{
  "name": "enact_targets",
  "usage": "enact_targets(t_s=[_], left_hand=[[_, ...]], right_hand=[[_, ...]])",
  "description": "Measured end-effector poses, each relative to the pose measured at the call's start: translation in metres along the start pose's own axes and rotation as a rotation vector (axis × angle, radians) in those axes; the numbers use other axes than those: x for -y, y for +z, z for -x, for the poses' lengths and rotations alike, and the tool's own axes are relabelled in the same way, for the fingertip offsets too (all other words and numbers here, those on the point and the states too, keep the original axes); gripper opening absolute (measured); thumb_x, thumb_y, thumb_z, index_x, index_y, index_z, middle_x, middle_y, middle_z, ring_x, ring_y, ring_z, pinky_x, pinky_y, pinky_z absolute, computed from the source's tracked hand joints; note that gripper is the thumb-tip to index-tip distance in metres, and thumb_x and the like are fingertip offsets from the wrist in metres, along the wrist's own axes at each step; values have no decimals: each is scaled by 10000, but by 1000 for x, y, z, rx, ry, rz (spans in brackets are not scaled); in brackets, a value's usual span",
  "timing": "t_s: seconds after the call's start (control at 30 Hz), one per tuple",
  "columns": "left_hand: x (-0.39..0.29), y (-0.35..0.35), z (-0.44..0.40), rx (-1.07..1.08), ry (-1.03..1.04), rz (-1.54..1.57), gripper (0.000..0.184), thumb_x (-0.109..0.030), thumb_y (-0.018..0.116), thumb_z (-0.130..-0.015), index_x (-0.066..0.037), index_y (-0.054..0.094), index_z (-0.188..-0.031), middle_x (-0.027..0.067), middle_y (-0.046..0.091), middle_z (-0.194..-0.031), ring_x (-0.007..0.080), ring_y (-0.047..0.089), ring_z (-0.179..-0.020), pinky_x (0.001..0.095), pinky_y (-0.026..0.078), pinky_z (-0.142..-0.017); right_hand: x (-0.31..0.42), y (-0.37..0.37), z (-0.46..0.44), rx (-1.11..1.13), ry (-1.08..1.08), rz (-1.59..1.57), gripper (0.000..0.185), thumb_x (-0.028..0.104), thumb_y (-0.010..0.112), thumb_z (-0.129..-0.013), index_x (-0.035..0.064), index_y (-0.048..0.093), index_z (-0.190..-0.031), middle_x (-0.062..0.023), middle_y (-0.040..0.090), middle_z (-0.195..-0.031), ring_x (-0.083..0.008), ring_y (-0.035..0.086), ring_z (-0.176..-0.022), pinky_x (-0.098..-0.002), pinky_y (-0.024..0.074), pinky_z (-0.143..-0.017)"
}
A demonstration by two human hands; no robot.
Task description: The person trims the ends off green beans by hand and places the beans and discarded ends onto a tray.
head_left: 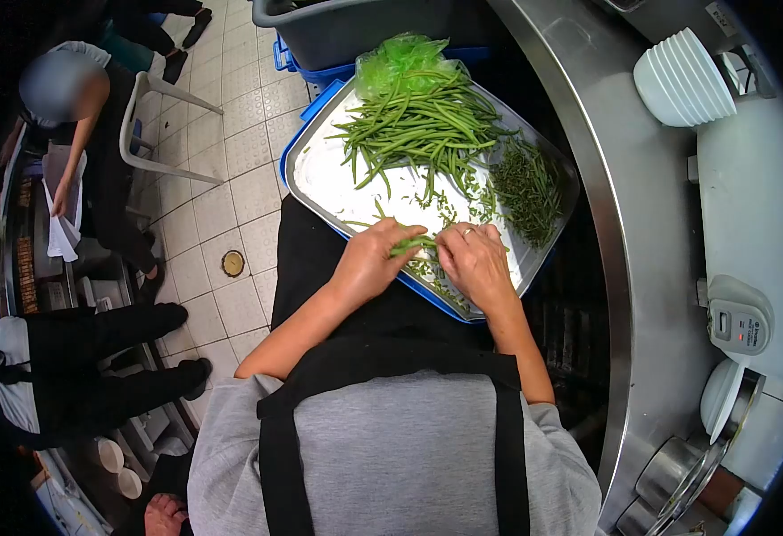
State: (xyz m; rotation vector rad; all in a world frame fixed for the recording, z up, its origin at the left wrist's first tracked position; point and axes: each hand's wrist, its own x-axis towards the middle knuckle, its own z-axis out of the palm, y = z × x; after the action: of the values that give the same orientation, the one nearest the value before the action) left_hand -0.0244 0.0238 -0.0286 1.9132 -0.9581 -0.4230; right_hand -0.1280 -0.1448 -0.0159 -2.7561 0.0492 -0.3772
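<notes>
A few green beans (412, 244) are pinched in my left hand (369, 261), over the near edge of a shallow metal tray (317, 183). My right hand (476, 261), a ring on one finger, has its fingers closed at the other end of these beans; its fingertips are partly hidden. Beyond both hands lies a large pile of whole green beans (418, 125), against a crumpled green plastic bag (402, 62). To the right is a heap of thin, dark green trimmed ends (530, 192). Short cut bits (445, 210) are scattered between the piles and under my hands.
Blue plastic (289, 152) shows under the tray, with a grey bin (347, 36) behind it. A curved steel counter (579, 98) runs along my right, holding stacked white bowls (684, 79) and a small scale (740, 323). Co-workers (97, 134) stand at left near a chair (146, 134).
</notes>
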Motion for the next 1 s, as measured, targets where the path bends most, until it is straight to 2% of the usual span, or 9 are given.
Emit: enact_targets(t_s=[0.2, 0.3, 0.4, 0.5, 0.57, 0.6, 0.67, 0.87, 1.0], left_hand=[[1, 7, 1, -16, 83, -22, 268, -59, 711, -779, -59, 676, -1045, 127, 550, -748, 291, 577, -689, 366, 467, -645], [2, 7, 0, 3, 108, 74, 198, -95, 688, -833, -23, 665, -1016, 88, 545, -707, 241, 580, -673, 356, 469, -629], [3, 11, 2, 19, -77, 346, 155, -147, 622, -902, -10, 665, -961, 73, 561, -679, 156, 555, -598, 303, 432, -538], [8, -1, -2, 92, -441, 726, 202, -207, 582, -952, -17, 650, -952, -9, 508, -667, 47, 419, -522, 227, 333, -465], [5, -4, -4, 29, -445, 847, 217, -231, 568, -961, -25, 635, -961, -28, 494, -684, 33, 370, -507, 199, 282, -459], [4, -5, -4, -6, -448, 910, 224, -244, 561, -966, -29, 627, -965, -37, 487, -692, 26, 345, -500, 185, 256, -456], [4, -5, -4, -25, -446, 943, 217, -232, 560, -967, -24, 620, -980, -38, 480, -687, 31, 353, -501, 190, 268, -455], [5, -5, -3, -51, -411, 942, 209, -222, 551, -971, -21, 608, -983, -41, 462, -677, 32, 352, -512, 193, 282, -469], [6, -4, -3, -68, -340, 948, 200, -214, 539, -977, -22, 595, -985, -33, 479, -686, 35, 359, -536, 199, 303, -500]], right_hand=[[11, -7, -4, -108, -48, -113, 154, 27, 685, -740, 65, 607, -866, -77, 629, -799, -253, 593, -703, -367, 427, -741], [7, 7, -2, -172, 26, -210, 120, 11, 655, -784, 46, 605, -886, -52, 622, -773, -186, 588, -652, -319, 449, -685], [-3, 8, -3, -288, 463, -613, 62, 45, 617, -829, 32, 603, -888, -89, 624, -779, -197, 600, -667, -321, 460, -619], [-1, 2, -4, -246, 443, -641, 131, 74, 598, -864, 29, 643, -978, -101, 631, -805, -188, 605, -677, -299, 471, -618], [-2, 0, 2, -64, 329, -527, 188, 56, 598, -877, 30, 664, -1051, -47, 596, -821, -121, 558, -695, -250, 453, -632], [2, 6, 1, -94, 211, -585, 154, 66, 611, -869, 18, 677, -999, -64, 595, -842, -160, 570, -689, -277, 455, -632], [15, 7, 5, 43, 331, -692, 143, 66, 624, -861, 10, 678, -981, -83, 609, -836, -199, 589, -694, -300, 465, -644], [13, 10, 6, 46, 238, -538, 111, 60, 615, -853, -5, 674, -921, -109, 605, -788, -234, 599, -703, -320, 476, -652], [12, 11, 2, -23, 209, -532, 98, 45, 588, -852, -5, 667, -878, -86, 584, -719, -180, 570, -641, -285, 453, -612]])
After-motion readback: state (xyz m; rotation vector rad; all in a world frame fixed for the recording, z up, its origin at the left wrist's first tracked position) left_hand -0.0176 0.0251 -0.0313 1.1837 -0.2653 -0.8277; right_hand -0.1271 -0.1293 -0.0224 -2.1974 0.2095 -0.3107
